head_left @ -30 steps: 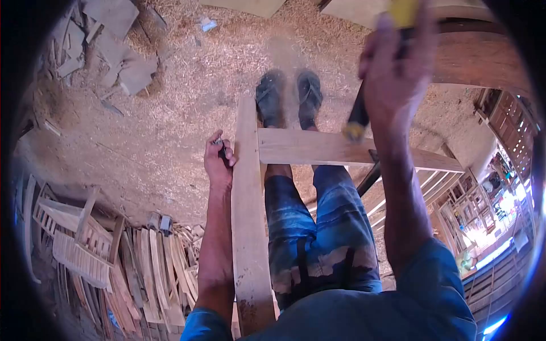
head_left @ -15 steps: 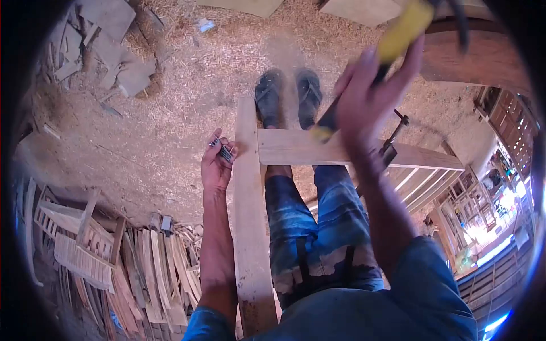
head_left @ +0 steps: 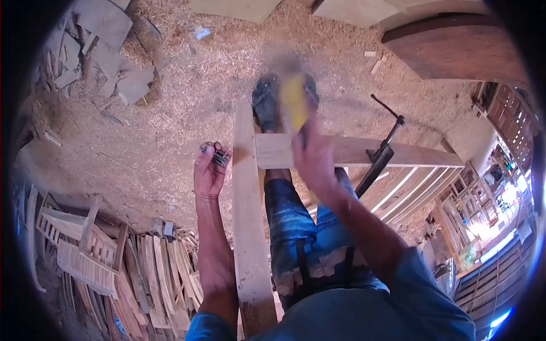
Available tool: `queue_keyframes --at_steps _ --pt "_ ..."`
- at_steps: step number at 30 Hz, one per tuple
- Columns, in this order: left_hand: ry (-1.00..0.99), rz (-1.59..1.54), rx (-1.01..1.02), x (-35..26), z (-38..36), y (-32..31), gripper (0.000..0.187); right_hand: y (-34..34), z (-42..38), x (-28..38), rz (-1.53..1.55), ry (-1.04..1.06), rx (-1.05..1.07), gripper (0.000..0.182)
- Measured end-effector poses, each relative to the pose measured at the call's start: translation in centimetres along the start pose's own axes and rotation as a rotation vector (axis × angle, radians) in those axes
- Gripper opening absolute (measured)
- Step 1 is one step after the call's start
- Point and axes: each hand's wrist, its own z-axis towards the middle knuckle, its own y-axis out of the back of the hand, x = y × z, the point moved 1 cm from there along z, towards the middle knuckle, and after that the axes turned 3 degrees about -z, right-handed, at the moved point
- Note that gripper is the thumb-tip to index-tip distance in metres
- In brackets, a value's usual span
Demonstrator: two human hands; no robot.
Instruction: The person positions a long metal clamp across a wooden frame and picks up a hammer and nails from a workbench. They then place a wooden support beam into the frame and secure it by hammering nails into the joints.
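My right hand (head_left: pixel 315 162) is wrapped round the grip of a hammer (head_left: pixel 294 102) with a yellow section. Its head is blurred by motion above my feet. Below the hammer, a wooden crosspiece (head_left: pixel 274 150) meets a long upright-running plank (head_left: pixel 248 227) in a joint. My left hand (head_left: pixel 209 177), just left of that plank, has its fingers curled on several dark metal nails (head_left: pixel 220 158). A bar clamp (head_left: pixel 382 158) grips the crosspiece to the right of my right hand.
Slatted strips (head_left: pixel 418 184) extend beneath the crosspiece at right. Stacked boards (head_left: pixel 162 273) and a slatted wooden piece (head_left: pixel 85 258) lie at lower left. Offcuts (head_left: pixel 105 25) rest on the sawdust-covered floor (head_left: pixel 193 102). A large reddish-brown panel (head_left: pixel 460 51) is at upper right.
My right hand has swung the hammer left and down from the upper right, exposing the clamp. My left hand has shifted slightly left and away from the plank, still holding the nails.
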Motion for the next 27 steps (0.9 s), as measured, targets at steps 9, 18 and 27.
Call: queue_keyframes --at_steps 9,18,27 --pt "0.109 0.795 -0.105 3.1 4.0 -1.9 0.020 3.2 -5.0 -4.0 -0.266 -0.544 0.886 0.069" --pt "0.129 1.033 0.023 7.6 7.4 -1.8 0.020 0.3 -4.6 -8.6 -0.254 -0.420 0.751 0.044" --pt "0.174 1.100 0.011 7.7 7.2 -2.7 0.019 4.6 5.9 -1.0 0.022 -0.269 0.317 0.060"
